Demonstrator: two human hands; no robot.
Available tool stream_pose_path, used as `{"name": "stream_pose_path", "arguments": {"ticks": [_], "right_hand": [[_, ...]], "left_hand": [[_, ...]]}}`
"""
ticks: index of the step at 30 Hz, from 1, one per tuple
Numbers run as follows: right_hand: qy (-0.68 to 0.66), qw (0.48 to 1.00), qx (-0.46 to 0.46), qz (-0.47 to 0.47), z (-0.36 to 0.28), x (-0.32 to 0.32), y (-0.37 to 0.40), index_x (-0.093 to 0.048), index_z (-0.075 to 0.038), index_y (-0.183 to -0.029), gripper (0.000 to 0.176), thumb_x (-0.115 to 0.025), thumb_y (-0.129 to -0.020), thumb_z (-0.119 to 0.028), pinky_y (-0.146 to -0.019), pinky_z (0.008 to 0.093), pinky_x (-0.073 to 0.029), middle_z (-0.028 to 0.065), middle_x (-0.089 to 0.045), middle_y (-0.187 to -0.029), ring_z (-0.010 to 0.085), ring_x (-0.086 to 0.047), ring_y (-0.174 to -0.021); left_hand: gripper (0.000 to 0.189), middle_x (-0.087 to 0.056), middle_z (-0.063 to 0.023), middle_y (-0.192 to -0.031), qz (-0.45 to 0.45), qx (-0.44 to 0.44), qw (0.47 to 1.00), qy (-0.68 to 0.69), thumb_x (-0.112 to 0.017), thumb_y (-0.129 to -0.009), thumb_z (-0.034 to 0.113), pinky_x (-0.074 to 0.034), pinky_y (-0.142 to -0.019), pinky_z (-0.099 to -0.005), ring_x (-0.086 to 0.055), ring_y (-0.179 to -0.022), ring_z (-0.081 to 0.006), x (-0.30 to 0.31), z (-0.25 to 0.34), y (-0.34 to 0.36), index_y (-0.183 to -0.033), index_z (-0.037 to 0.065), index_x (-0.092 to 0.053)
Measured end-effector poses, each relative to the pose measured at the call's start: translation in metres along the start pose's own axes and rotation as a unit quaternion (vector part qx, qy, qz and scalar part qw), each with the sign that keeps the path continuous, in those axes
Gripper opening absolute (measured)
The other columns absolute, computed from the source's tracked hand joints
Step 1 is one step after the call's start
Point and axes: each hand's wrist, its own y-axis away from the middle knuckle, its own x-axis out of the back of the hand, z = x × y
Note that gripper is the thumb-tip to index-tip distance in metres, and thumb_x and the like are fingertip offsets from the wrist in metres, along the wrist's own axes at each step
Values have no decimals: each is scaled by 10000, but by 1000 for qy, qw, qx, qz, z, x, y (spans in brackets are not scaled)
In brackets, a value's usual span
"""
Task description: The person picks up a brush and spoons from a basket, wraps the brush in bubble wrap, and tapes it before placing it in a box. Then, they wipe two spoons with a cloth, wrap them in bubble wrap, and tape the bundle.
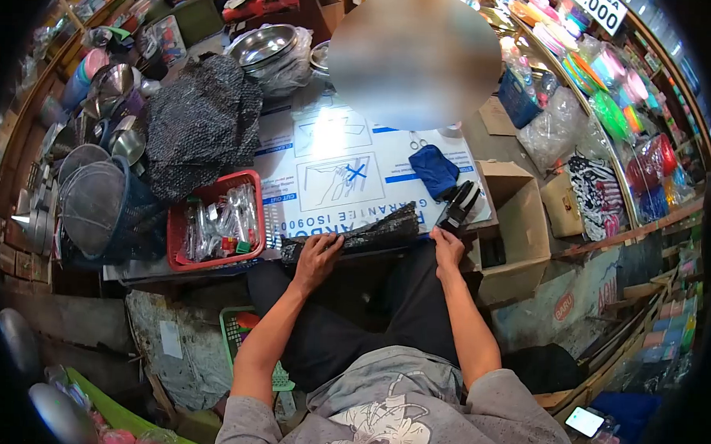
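Note:
Across the near edge of the board lies a long bundle in black bubble wrap (pixel 383 229). My left hand (pixel 320 258) presses on its left part, fingers curled over the top. My right hand (pixel 448 251) is pinched closed just off the bundle's right end, below a black object that looks like a tape dispenser (pixel 459 206). Whatever sits between those fingertips is too small to make out. Above the dispenser is a folded blue cloth pouch (pixel 433 171), with scissors (pixel 418 143) beside it.
A red basket (pixel 172 235) of small packaged items stands left, beneath a heap of black bubble wrap (pixel 205 123). Further left are sieves (pixel 94 205) and a blue mesh bin. An open cardboard box (pixel 520 228) is at right. Steel bowls (pixel 264 46) stand at the back.

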Motion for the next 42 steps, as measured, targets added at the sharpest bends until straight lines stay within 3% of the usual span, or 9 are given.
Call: {"name": "stream_pose_path", "arguments": {"ticks": [5,10,16,20,26,33,35,36,42], "right_hand": [[56,976,109,-179,-45,-64,77,-787,1,-1077,264,-770,-986,-246,-812,283,-525,36,-766,-964,110,-674,-891],[98,940,-7,-327,-36,-126,95,-789,-10,-1121,265,-746,-986,-233,-833,324,-554,59,-792,-989,156,-709,-896],[258,929,47,-262,-21,-160,87,-816,-19,-1104,384,-767,-924,-355,-924,436,-574,209,-796,-1100,336,-763,-1066],[343,910,30,-231,-40,-171,89,-827,-23,-1050,419,-778,-891,-408,-962,465,-572,235,-783,-1119,375,-748,-1110],[504,841,-11,-195,-73,-195,92,-742,-24,-1266,468,-804,-889,-294,-1050,473,-578,231,-688,-1383,417,-666,-1287],[522,833,-20,-181,-75,-204,91,-740,-8,-1257,475,-807,-877,-287,-1060,472,-568,241,-684,-1384,413,-656,-1304],[523,814,25,-252,-60,-195,80,-735,-1,-1256,491,-812,-857,-277,-1065,469,-559,247,-688,-1372,410,-651,-1309],[488,835,34,-250,-34,-195,63,-757,35,-1157,536,-894,-737,-268,-935,443,-603,264,-749,-1225,359,-734,-1158],[464,861,37,-207,-44,-175,88,-784,-18,-1038,518,-965,-698,-364,-903,437,-595,222,-780,-1147,353,-749,-1106]], "left_hand": [[458,-707,-101,-1206,8,13,1000,2,-823,-816,26,-556,-985,-408,-645,-1105,-296,-1,2,2,-1266,69,-743],[429,-695,-95,-1227,-6,-1,1000,-15,-798,-843,38,-545,-1013,-419,-647,-1117,-301,-2,-5,7,-1267,75,-743],[440,-692,-97,-1211,19,-13,1000,-1,-779,-818,17,-548,-1000,-414,-650,-1110,-298,3,-5,7,-1254,74,-747],[423,-689,-93,-1200,15,-16,1000,-1,-765,-824,16,-551,-987,-410,-647,-1108,-295,4,-5,8,-1244,68,-748],[389,-671,-59,-1358,-3,-12,1000,16,-735,-819,9,-551,-978,-402,-636,-1091,-284,7,-5,4,-1204,64,-740],[359,-675,-35,-1383,-10,11,999,43,-723,-830,9,-550,-968,-404,-639,-1077,-284,6,-9,6,-1182,75,-726],[370,-683,-34,-1371,-2,9,998,63,-723,-835,8,-551,-966,-407,-643,-1071,-284,1,-12,8,-1198,83,-719],[370,-683,-34,-1371,-2,11,998,63,-723,-835,8,-551,-966,-407,-643,-1071,-284,2,-12,8,-1198,83,-719],[379,-686,-30,-1373,2,14,997,72,-716,-824,-3,-552,-960,-411,-644,-1073,-285,2,-12,7,-1187,104,-714]]}}
